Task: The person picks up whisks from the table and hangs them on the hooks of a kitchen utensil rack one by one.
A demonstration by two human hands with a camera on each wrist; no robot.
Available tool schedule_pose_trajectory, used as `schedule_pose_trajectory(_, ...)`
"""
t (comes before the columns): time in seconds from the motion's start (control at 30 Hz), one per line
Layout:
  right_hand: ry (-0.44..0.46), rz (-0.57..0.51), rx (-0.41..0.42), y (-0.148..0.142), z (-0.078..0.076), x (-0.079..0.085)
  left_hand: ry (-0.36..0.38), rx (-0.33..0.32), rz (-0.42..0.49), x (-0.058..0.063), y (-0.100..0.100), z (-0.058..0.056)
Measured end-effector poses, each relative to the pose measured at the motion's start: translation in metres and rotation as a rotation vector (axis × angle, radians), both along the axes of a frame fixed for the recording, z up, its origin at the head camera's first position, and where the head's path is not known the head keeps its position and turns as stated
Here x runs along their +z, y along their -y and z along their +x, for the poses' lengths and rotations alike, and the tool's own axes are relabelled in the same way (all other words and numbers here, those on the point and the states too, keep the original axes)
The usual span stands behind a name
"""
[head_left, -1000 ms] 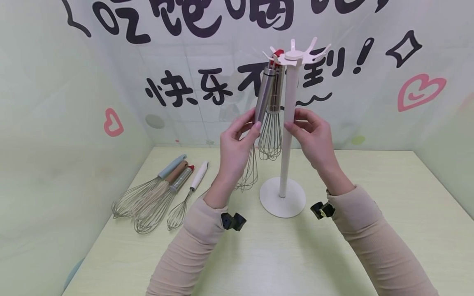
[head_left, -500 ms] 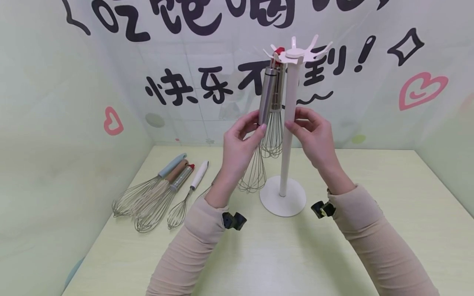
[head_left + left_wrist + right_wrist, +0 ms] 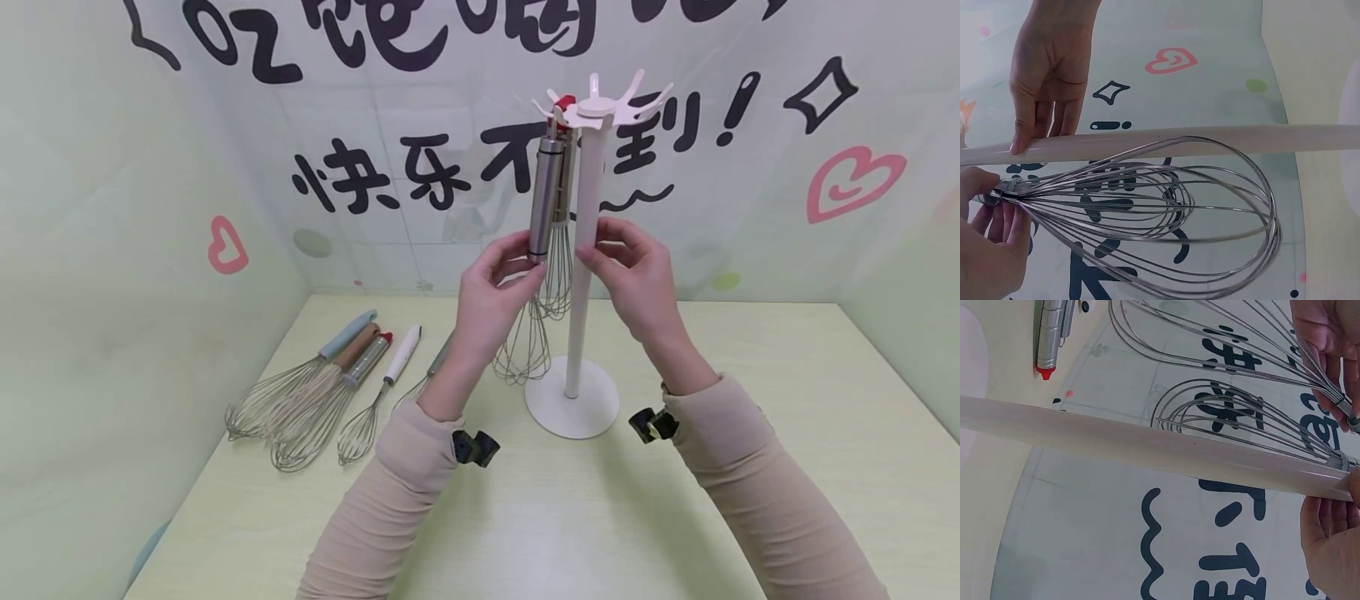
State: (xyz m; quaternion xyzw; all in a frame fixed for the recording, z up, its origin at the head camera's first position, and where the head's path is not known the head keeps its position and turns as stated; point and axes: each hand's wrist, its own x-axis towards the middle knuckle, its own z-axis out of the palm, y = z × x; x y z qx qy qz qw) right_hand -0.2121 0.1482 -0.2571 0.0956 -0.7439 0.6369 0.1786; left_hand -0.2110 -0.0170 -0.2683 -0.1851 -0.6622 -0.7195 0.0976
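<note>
In the head view a white stand (image 3: pixel 587 275) with a ring of hooks on top rises from a round base. My right hand (image 3: pixel 636 279) grips its pole partway up. My left hand (image 3: pixel 498 287) pinches the lower end of a steel-handled whisk (image 3: pixel 546 187), whose top loop is up at a hook on the left of the stand. Behind it a second whisk (image 3: pixel 562 267) with a red tip hangs from the rack. The left wrist view shows the wires of the held whisk (image 3: pixel 1235 240) spread beside the pole (image 3: pixel 1147 142), apart from my right hand (image 3: pixel 1054 75).
On the left of the table lie several more whisks: one with a blue handle (image 3: pixel 348 333), one with a brown handle (image 3: pixel 357 347), a red-tipped one (image 3: pixel 369 362), a white-handled one (image 3: pixel 403 357) and a steel one (image 3: pixel 440 357) partly behind my left arm. A printed backdrop (image 3: pixel 450 100) stands behind.
My left hand has moved slightly right and down, and the whisk it holds has swung from leaning to nearly upright, closer to the pole. My right hand stays on the pole.
</note>
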Motion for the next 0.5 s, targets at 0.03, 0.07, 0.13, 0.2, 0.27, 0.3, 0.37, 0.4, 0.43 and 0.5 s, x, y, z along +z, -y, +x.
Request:
schedule_pose_trajectory(0.03, 0.000, -0.001, 0.000, 0.0001, 0.0000, 0.0000, 0.002, -0.001, -0.004, -0.0006, -0.0001, -0.0003)
schedule_pose_trajectory(0.07, 0.000, 0.000, -0.001, 0.0001, -0.0001, 0.0000, 0.002, -0.001, -0.009, -0.0011, -0.0002, -0.0006)
schedule_pose_trajectory(0.13, 0.001, 0.004, 0.000, 0.0000, -0.0002, 0.0000, 0.006, -0.006, -0.016, -0.0022, -0.0005, -0.0012)
schedule_pose_trajectory(0.2, 0.003, 0.009, 0.000, -0.0002, -0.0001, 0.0000, 0.010, -0.014, -0.022, -0.0032, -0.0007, -0.0016)
schedule_pose_trajectory(0.27, 0.005, 0.014, -0.001, -0.0006, 0.0001, 0.0001, 0.015, -0.024, -0.028, -0.0044, -0.0010, -0.0024)
schedule_pose_trajectory(0.3, 0.005, 0.015, -0.001, -0.0007, 0.0002, 0.0001, 0.017, -0.030, -0.032, -0.0048, -0.0011, -0.0027)
schedule_pose_trajectory(0.37, 0.007, 0.019, -0.002, -0.0007, 0.0004, 0.0001, 0.021, -0.038, -0.040, -0.0058, -0.0009, -0.0031)
schedule_pose_trajectory(0.4, 0.008, 0.019, -0.002, -0.0007, 0.0005, 0.0002, 0.024, -0.042, -0.044, -0.0061, -0.0006, -0.0031)
schedule_pose_trajectory(0.43, 0.009, 0.020, -0.002, -0.0007, 0.0006, 0.0002, 0.026, -0.045, -0.049, -0.0064, -0.0003, -0.0031)
schedule_pose_trajectory(0.5, 0.010, 0.021, -0.003, -0.0007, 0.0007, 0.0003, 0.032, -0.049, -0.061, -0.0067, 0.0003, -0.0029)
